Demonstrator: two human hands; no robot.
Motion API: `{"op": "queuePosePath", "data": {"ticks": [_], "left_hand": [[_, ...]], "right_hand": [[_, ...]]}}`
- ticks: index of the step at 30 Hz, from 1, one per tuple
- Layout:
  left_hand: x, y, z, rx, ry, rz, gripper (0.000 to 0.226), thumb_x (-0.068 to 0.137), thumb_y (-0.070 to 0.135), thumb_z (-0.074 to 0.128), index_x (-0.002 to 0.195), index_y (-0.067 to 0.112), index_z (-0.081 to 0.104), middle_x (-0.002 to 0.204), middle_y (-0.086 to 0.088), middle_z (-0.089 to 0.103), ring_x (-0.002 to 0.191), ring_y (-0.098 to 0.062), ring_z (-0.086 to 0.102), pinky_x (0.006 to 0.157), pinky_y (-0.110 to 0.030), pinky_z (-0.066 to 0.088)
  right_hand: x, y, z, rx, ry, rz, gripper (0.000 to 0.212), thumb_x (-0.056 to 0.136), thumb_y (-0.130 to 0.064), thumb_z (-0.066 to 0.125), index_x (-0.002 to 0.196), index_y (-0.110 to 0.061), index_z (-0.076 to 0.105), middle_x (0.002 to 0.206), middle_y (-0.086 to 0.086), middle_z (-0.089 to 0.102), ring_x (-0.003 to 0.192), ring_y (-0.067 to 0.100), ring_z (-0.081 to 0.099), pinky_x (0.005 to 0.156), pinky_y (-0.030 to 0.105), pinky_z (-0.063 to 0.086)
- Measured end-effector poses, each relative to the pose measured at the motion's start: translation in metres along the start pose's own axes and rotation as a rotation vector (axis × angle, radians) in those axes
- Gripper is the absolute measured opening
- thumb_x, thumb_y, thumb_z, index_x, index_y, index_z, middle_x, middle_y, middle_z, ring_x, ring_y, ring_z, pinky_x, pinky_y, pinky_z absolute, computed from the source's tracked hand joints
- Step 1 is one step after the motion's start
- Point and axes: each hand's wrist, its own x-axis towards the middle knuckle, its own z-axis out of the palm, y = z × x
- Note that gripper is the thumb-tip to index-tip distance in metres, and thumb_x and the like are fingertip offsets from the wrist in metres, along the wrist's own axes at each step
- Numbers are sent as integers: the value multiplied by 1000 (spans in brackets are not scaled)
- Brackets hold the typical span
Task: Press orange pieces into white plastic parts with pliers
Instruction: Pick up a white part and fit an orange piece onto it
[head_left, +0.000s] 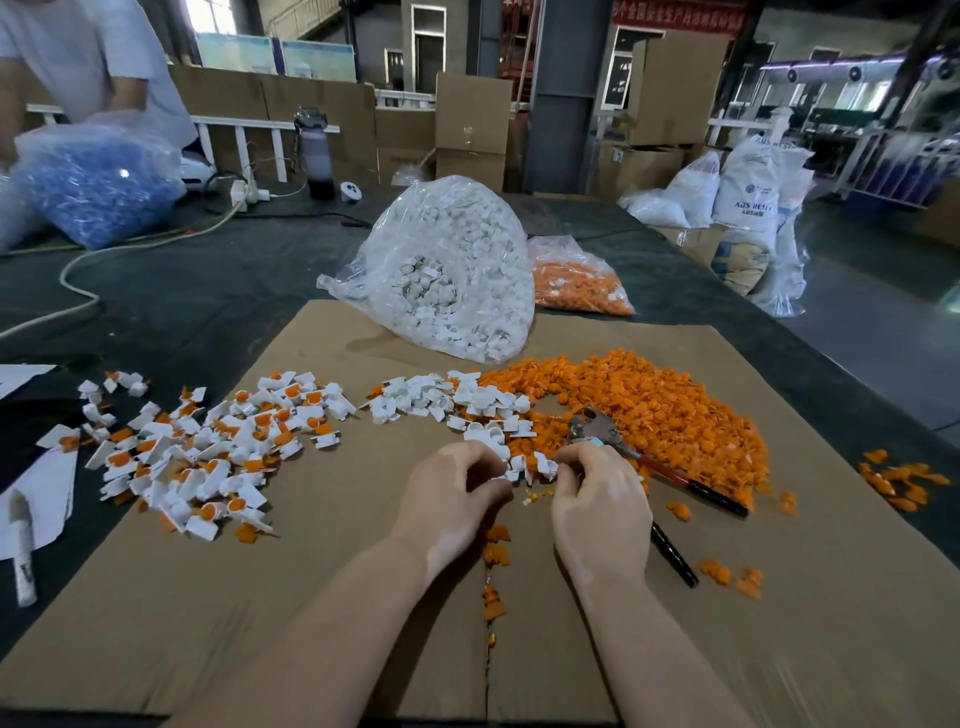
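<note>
nearby, pliers (644, 462); orange pieces (665, 410)

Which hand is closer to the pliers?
The right hand. It sits right beside the pliers, whose handles run just past its knuckles. The left hand is farther away, on the right hand's other side.

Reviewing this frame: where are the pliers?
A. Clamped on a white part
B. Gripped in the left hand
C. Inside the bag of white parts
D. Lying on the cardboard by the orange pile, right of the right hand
D: the pliers lie on the cardboard against the orange pile, just beyond the right hand, with neither hand on their handles.
</note>
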Motion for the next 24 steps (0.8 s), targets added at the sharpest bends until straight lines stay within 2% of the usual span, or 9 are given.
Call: {"op": "queuePosePath", "data": {"ticks": [2,5,7,10,14,17,20,24], "left_hand": [[-2,-2,-3,-58,3,-9,6,88,23,63,90,27,60,85,15,55,77,2,50,65,-1,35],[-2,-5,-1,12,-17,46,24,95,21,52,118,27,58,93,11,43,82,-2,44,66,-8,30],[-2,-5,-1,53,-41,65,32,97,23,46,128,27,53,95,8,39,86,-5,42,67,-9,27],[-3,-7,-1,50,-49,75,27,98,25,44,122,26,56,97,8,40,88,-4,42,68,-4,28],[-4,-8,0,35,-19,48,15,96,23,48,108,24,57,99,8,44,86,-4,46,67,-1,32],[-4,-8,-1,28,-13,52,20,96,23,48,115,27,56,100,7,45,82,-2,43,66,0,32],[-4,-6,0,65,-28,79,31,98,26,45,127,28,54,94,9,39,85,-4,42,67,-7,29],[-4,-8,1,79,-25,67,23,97,27,46,116,23,60,95,11,40,85,-1,43,69,-4,31]], "right_hand": [[0,-1,-1,1,-1,-25,12,84,-1,61,87,-9,69,88,2,67,88,22,58,79,32,44],[-1,-2,0,-26,-18,-115,13,81,2,64,87,-7,70,86,5,67,88,27,60,79,42,48],[-1,-2,0,-54,-41,-152,15,81,2,64,90,-7,72,87,7,66,89,29,60,78,46,48],[-2,-2,0,-94,-81,-180,17,81,-2,65,91,-12,73,88,6,64,91,27,59,79,42,45],[-3,-3,0,-104,-94,-174,20,72,1,65,83,-13,74,85,4,63,91,26,59,79,37,39],[-4,-4,-2,-115,-74,-173,14,67,-3,71,76,-14,73,79,1,63,84,25,60,75,35,39],[-4,-4,-1,-209,-81,-229,13,64,-10,81,72,-14,71,72,1,65,78,28,62,70,40,46],[-2,-2,1,-261,-149,-222,8,78,-18,74,80,-13,69,81,3,65,87,28,59,78,42,44]]}}
